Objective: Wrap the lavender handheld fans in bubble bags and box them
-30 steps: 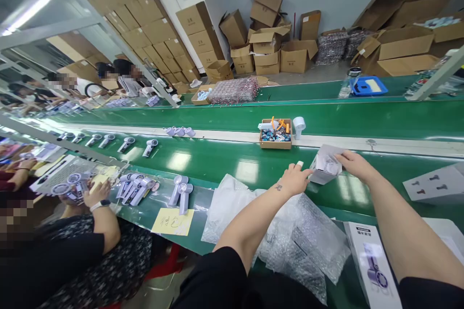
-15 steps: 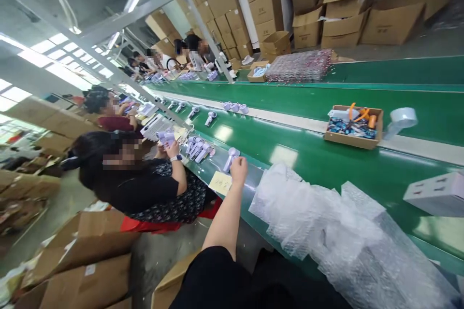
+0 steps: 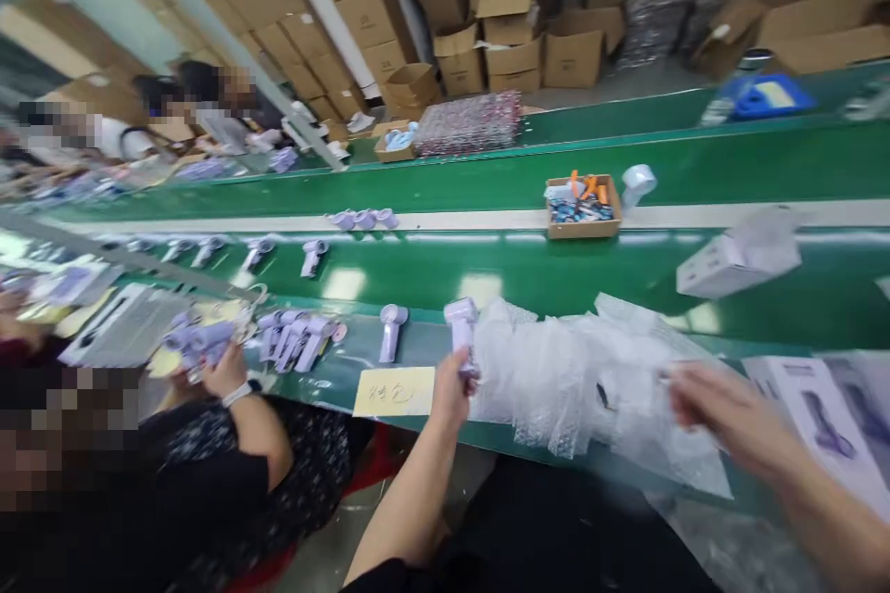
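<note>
My left hand (image 3: 451,394) is closed around the handle of a lilac handheld fan (image 3: 460,322), held upright with its round head on top. Beside it a pile of clear bubble-wrap bags (image 3: 556,380) covers the near edge of the bench. Over the right part of that pile hovers my right hand (image 3: 719,403); its fingers look bent but are smeared by motion, so whether they touch a bag is unclear. Another lilac fan (image 3: 391,334) lies to the left of my left hand, behind a yellow handwritten card (image 3: 394,391).
A co-worker's hand (image 3: 226,371) holds lilac parts at the left, near a cluster of fans (image 3: 296,338). Printed product boxes (image 3: 817,426) lie at right. On the green conveyor (image 3: 431,264) stand a white box (image 3: 737,255) and, farther back, a small parts carton (image 3: 584,227) beside a tape roll (image 3: 638,182).
My view has swung to the right. My left hand now has a fan raised beside the bags, where before it was by a fan on the bench. My right hand has come into view.
</note>
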Motion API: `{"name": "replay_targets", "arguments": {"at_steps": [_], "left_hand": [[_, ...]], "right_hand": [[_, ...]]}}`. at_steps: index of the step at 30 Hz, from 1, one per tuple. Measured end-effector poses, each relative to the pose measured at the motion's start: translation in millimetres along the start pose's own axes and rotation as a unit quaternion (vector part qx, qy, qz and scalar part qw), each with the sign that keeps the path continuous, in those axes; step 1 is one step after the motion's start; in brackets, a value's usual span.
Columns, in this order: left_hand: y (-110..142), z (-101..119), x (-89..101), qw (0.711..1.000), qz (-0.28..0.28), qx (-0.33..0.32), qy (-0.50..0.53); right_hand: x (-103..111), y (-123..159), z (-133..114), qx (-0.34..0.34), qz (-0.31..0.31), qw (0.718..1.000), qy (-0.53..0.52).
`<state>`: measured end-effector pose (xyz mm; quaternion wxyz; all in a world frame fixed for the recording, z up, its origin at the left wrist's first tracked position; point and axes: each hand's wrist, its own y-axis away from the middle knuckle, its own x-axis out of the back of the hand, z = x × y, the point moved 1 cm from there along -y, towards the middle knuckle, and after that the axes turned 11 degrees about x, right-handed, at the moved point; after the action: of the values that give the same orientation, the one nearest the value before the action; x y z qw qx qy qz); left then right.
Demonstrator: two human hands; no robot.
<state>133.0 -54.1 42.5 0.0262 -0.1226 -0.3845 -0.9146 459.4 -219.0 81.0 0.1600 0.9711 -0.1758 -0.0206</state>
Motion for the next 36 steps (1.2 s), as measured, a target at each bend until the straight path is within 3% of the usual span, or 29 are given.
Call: {"name": "replay_targets", "arguments": {"at_steps": [2, 4, 6, 8, 10, 12, 13, 15, 18, 22, 26, 29, 32, 34, 36], "left_hand": [[42.1, -10.8, -41.4, 0.979, -0.185, 0.032, 0.078], [83.9, -24.1, -79.9, 0.937, -0.342, 0.073, 0.016], [113.8, -35.8, -115.4, 0.87, -0.474, 0.066, -0.119], [126.5, -42.7, -152.9, 0.807, -0.543, 0.044, -0.229], [125.6, -44.4, -197.0, 0.808, -0.515, -0.003, -0.286], [121.2, -44.6, -246.8, 0.839, -0.408, -0.116, -0.339], [120.6, -46.3, -272.1, 0.839, -0.356, -0.181, -0.369], [122.5, -55.5, -317.9, 0.809, -0.29, -0.272, -0.433], [123.1, -78.7, -360.1, 0.765, -0.239, -0.279, -0.53], [108.2, -92.0, -365.6, 0.751, -0.215, -0.274, -0.561], [100.7, -74.5, -346.3, 0.752, -0.258, -0.286, -0.535], [109.9, -59.4, -327.6, 0.756, -0.324, -0.303, -0.481], [120.1, -51.6, -308.4, 0.804, -0.396, -0.254, -0.364], [124.0, -49.3, -297.1, 0.857, -0.377, -0.199, -0.289], [128.3, -47.3, -287.6, 0.885, -0.337, -0.211, -0.241]], "right_hand": [[-45.0, 18.3, 13.5, -0.042, -0.048, 0.99, -0.122], [-71.2, 29.1, 24.5, -0.023, -0.009, 0.97, -0.244], [-69.2, 40.2, 34.3, -0.02, 0.078, 0.95, -0.303], [-42.3, 56.6, 43.4, -0.034, 0.18, 0.932, -0.312], [-1.8, 77.4, 51.7, -0.029, 0.269, 0.914, -0.303], [39.1, 99.4, 59.3, -0.016, 0.332, 0.897, -0.29], [56.5, 109.7, 63.0, -0.016, 0.352, 0.891, -0.287], [82.1, 127.6, 69.8, -0.032, 0.368, 0.881, -0.296], [100.9, 146.5, 80.0, -0.068, 0.356, 0.867, -0.342], [111.4, 155.8, 94.6, -0.114, 0.309, 0.853, -0.405], [115.7, 138.6, 97.1, -0.141, 0.228, 0.84, -0.471], [112.7, 111.0, 85.6, -0.125, 0.132, 0.864, -0.469], [107.9, 86.9, 74.3, -0.107, 0.06, 0.899, -0.421], [104.7, 78.9, 71.3, -0.108, 0.048, 0.917, -0.382], [100.1, 77.8, 70.4, -0.117, 0.042, 0.928, -0.352]]}}
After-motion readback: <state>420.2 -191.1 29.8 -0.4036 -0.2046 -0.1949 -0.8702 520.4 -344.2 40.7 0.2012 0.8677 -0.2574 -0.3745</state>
